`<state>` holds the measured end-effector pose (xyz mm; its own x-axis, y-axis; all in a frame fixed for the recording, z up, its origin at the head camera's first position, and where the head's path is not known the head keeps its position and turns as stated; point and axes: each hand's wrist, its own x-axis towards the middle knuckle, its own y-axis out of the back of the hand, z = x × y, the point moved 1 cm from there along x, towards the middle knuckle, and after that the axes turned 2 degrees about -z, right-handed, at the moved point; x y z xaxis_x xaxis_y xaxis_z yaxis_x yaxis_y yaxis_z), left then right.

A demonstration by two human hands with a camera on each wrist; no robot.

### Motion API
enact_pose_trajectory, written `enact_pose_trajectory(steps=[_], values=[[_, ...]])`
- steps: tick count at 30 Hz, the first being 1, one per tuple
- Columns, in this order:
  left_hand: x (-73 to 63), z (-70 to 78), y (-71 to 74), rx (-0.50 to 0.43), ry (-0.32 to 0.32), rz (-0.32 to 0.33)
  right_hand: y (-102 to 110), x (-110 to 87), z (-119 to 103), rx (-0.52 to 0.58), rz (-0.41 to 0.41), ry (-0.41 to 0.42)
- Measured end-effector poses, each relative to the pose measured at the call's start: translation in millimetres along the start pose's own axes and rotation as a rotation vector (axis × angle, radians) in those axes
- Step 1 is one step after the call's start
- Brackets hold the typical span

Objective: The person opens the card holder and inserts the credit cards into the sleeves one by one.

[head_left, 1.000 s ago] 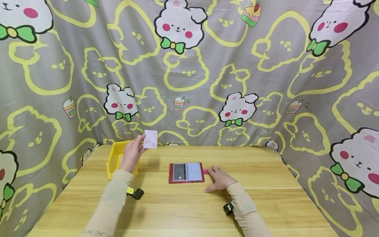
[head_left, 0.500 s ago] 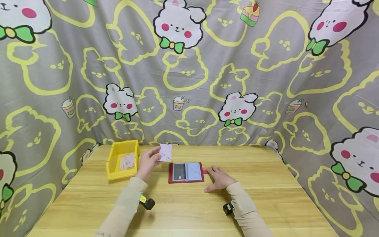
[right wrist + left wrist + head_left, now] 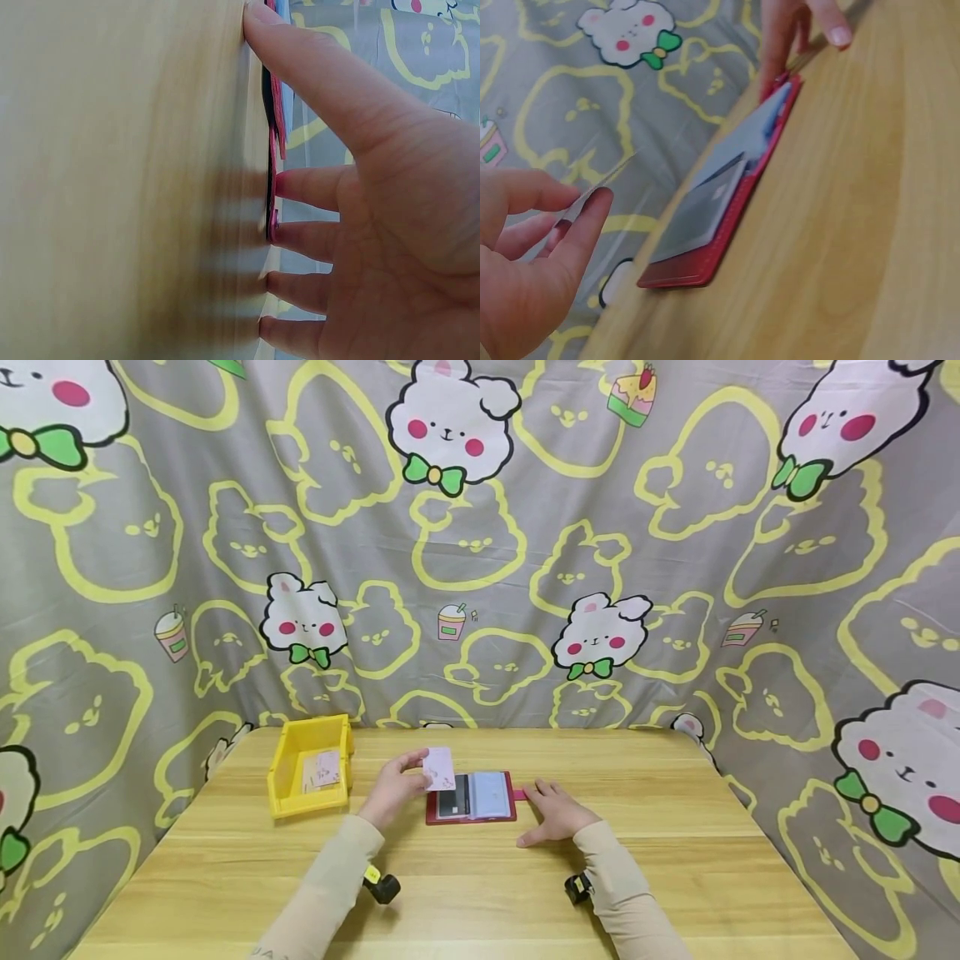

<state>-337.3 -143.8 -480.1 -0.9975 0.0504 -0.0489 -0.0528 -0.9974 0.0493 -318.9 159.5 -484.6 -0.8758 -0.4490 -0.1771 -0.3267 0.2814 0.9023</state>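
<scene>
Card [image 3: 440, 768] near wallet [image 3: 491, 795]: pinching it in left hand [image 3: 393, 789]. Touching strap [image 3: 519, 794] and desk [image 3: 480, 893] with outspread right hand [image 3: 558, 814].

A creased grey curtain [image 3: 386, 556], cartoon-printed in white, yellow, green and pink, hangs behind and along both sides of the pale wood-grain worktop [image 3: 480, 893].

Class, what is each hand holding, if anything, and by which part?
The left hand pinches a pale pink card by its left edge. The right hand holds nothing; it only touches the pink strap.
</scene>
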Motion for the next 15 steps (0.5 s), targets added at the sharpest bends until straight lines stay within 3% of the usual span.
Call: enact_pose_trajectory(steps=[10,15], values=[[-5.0,-8.0,-17.1,0.162,-0.015,-0.114,-2,2.2,1,-0.011,0.0,0.003],[-1.3,-13.2,-22.3,0.235,-0.028,-0.151,-2,2.4,1,-0.01,-0.003,0.0]])
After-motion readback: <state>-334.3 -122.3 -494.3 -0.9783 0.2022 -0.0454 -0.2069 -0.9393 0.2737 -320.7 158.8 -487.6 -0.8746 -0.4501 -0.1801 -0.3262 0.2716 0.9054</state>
